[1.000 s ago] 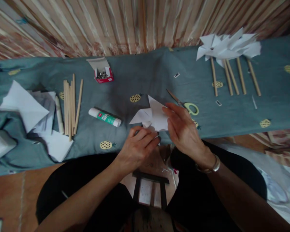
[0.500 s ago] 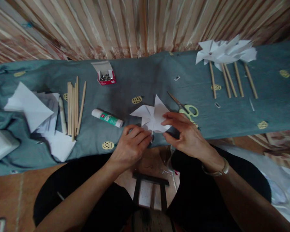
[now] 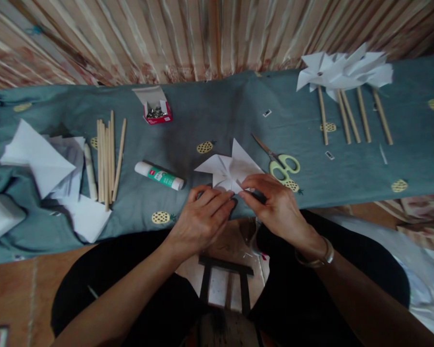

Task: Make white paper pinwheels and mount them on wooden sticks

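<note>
A white paper pinwheel (image 3: 226,168) lies at the table's front edge, its points folded toward the middle. My left hand (image 3: 204,214) presses its near left side, fingers closed on the paper and partly covering it. My right hand (image 3: 273,202) pinches the near right part of the pinwheel between thumb and fingers. Just beyond the right hand lie scissors (image 3: 284,165) with pale green handles. To the left of the pinwheel rests a glue stick (image 3: 159,175) with a green label.
Wooden sticks (image 3: 106,161) and white paper sheets (image 3: 54,164) lie at left. An open red box (image 3: 158,111) holds small metal pieces. Pinwheels on sticks (image 3: 347,72) lie at the far right. A green cloth (image 3: 220,111) covers the table; a curtain hangs behind.
My right hand has moved from the pinwheel's right blade to its near edge, closing into a pinch. My left hand has shifted slightly right. The view has moved a little.
</note>
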Tool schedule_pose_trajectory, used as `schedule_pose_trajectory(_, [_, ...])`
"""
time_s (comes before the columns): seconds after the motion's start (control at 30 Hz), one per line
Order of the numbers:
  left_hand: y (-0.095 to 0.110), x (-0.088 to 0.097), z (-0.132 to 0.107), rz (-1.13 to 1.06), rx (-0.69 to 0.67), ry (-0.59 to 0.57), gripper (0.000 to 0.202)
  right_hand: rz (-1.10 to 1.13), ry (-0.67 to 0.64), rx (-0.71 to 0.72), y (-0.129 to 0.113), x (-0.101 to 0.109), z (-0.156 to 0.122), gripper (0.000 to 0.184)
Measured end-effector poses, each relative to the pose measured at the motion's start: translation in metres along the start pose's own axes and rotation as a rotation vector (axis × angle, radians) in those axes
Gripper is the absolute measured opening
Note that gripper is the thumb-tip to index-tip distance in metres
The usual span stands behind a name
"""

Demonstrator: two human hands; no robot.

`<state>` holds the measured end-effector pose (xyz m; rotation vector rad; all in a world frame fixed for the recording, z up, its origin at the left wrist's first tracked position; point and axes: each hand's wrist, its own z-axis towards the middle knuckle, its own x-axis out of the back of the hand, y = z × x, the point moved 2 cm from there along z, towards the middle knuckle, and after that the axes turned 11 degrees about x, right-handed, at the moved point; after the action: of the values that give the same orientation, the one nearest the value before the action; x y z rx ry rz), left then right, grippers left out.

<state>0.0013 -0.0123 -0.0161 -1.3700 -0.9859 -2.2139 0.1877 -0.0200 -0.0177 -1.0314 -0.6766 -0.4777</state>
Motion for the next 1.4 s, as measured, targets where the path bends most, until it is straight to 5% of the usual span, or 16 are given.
schedule_pose_trajectory(0.43, [0.001,-0.002,-0.002,-0.038,-0.007,-0.023,0.02,0.039,-0.02,0.022,-0.003,0.001,0.002,0.002])
schedule_pose_trajectory(0.67, [0.002,0.005,-0.004,-0.071,0.001,-0.033,0.025,0.175,0.014,-0.084,-0.005,0.006,0.012,0.011])
schedule_pose_trajectory(0.77, [-0.012,0.02,-0.005,-0.081,0.066,0.058,0.021,0.192,0.04,-0.108,-0.004,0.008,0.019,0.011])
schedule_pose_trajectory(0.93, [-0.062,0.051,-0.012,0.059,0.325,0.195,0.037,0.201,0.105,-0.16,0.003,0.006,0.024,0.013])
schedule_pose_trajectory(1.13, [-0.108,0.056,-0.027,0.225,0.454,0.103,0.031,0.215,0.116,-0.17,0.005,0.003,0.026,0.01])
schedule_pose_trajectory(1.27, [-0.112,0.058,-0.027,0.104,0.462,0.094,0.023,0.219,0.135,-0.171,0.005,0.003,0.027,0.011])
schedule_pose_trajectory(1.4, [-0.088,0.058,-0.019,-0.154,0.518,0.122,0.024,0.263,0.164,-0.214,0.006,0.006,0.026,0.013])
